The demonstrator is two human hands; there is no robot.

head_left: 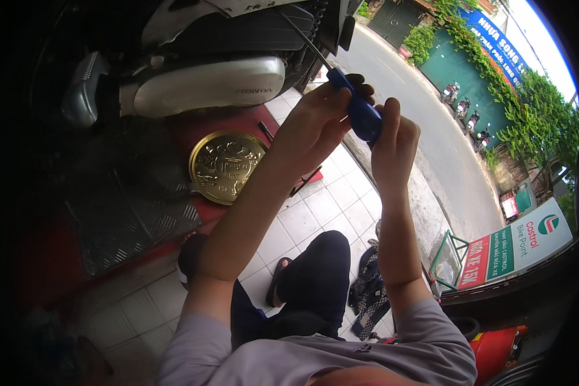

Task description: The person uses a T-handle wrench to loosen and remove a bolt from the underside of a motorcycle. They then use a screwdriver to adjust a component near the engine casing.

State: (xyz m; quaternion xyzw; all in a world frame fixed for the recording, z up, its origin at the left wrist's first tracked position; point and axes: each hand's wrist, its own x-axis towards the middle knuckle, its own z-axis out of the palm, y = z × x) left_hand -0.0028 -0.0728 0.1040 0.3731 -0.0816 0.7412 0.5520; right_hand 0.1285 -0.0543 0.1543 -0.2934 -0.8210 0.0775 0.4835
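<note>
Both my hands are on a long screwdriver [365,121] with a blue handle. Its thin metal shaft runs up and to the left, to the rear underside of a motorbike [231,32]; where the tip ends is hard to make out. My left hand [318,119] is closed round the upper part of the handle. Lower down, the fingers of my right hand [395,138] are closed at the handle's butt end. Left of my hands lies the motorbike's silver exhaust muffler [212,83].
A round gold tray [228,167] and a dark tool sit on the red lift platform [180,138] beneath the bike. Checked cloth [368,289] lies on the white tiled floor [321,206]. To the right stand a signboard [514,244] and the street [424,122] with parked motorbikes.
</note>
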